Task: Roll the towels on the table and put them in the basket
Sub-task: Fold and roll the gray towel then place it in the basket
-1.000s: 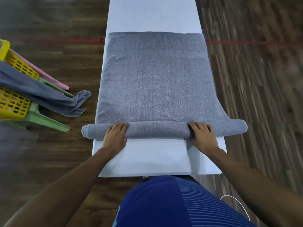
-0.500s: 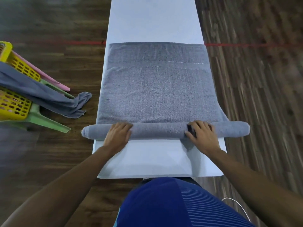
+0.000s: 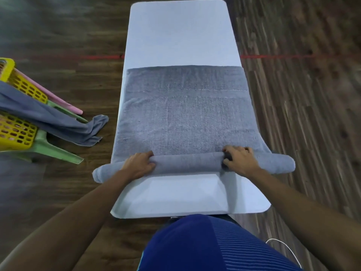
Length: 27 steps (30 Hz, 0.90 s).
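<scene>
Where the grey towel (image 3: pixel 185 118) lies across the white worktop (image 3: pixel 181 32), its near end is wound into a tight roll overhanging both side edges; the far part lies flat. Left hand (image 3: pixel 139 165) and right hand (image 3: pixel 240 161) sit apart on the roll, fingers curled over its top, gripping it. Yellow basket (image 3: pixel 17 132) stands well left, on green and pink plastic legs (image 3: pixel 58 153). Second grey towel (image 3: pixel 58 122) drapes out over its rim, hanging toward the wooden floor (image 3: pixel 302 114). Basket interior mostly hidden.
</scene>
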Motion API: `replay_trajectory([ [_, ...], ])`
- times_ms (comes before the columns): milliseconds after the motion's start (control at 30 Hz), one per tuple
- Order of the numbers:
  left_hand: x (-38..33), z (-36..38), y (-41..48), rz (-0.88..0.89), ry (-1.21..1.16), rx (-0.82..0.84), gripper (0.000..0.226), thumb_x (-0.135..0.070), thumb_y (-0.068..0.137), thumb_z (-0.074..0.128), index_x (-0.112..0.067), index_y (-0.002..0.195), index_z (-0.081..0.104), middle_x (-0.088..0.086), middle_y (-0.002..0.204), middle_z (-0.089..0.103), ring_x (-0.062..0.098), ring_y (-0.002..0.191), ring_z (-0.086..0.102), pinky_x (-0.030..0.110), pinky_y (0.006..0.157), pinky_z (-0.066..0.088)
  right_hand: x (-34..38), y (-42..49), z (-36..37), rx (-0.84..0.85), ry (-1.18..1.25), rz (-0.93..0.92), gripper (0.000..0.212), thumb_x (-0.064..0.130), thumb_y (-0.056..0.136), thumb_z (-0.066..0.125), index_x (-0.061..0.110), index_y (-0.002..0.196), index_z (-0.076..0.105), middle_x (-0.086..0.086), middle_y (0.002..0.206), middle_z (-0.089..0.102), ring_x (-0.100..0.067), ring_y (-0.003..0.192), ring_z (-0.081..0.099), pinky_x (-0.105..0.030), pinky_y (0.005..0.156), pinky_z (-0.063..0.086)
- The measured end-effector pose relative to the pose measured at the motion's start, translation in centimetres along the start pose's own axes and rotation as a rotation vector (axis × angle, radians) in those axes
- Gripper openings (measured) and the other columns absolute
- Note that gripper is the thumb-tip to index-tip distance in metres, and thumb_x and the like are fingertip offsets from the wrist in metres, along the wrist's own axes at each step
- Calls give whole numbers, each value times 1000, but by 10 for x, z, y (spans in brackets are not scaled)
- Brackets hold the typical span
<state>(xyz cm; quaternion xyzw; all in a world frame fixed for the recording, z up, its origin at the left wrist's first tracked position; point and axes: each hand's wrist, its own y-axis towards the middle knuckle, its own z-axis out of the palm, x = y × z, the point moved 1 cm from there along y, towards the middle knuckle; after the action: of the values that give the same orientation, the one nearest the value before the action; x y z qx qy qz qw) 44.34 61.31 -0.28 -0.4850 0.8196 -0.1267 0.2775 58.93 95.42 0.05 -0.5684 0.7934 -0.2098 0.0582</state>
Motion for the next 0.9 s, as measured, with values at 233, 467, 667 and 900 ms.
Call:
replay_trajectory([
  [233, -1, 23, -11, 293, 219, -395, 40, -42, 85, 57, -13, 110, 64, 7, 107, 65, 28, 98, 60, 42, 88, 46, -4, -20, 22, -198, -22, -113, 51, 61, 78, 63, 26, 116, 59, 3, 115, 60, -24, 108, 56, -42, 95, 37],
  [467, -2, 22, -10, 184, 246, -241, 40, -21, 75, 66, -14, 114, 63, 7, 110, 68, 29, 101, 62, 41, 94, 43, 1, -17, 18, -172, -16, -81, 44, 23, 78, 66, 24, 121, 58, 0, 118, 64, -26, 113, 57, -42, 99, 32],
  [667, -5, 3, -8, 69, 36, -79, 36, -41, 76, 45, -18, 98, 62, 6, 92, 68, 31, 87, 62, 38, 80, 41, -2, -5, -5, 63, 6, -3, 36, 40, 86, 53, 28, 119, 56, -3, 121, 63, -25, 115, 53, -40, 96, 28],
  [900, 3, 24, -12, 182, 152, -480, 26, -28, 86, 63, -9, 104, 65, 9, 102, 66, 31, 96, 60, 44, 84, 47, -2, -13, 13, -258, 23, -95, 44, 56, 83, 55, 22, 110, 62, 1, 112, 61, -26, 108, 55, -43, 94, 35],
])
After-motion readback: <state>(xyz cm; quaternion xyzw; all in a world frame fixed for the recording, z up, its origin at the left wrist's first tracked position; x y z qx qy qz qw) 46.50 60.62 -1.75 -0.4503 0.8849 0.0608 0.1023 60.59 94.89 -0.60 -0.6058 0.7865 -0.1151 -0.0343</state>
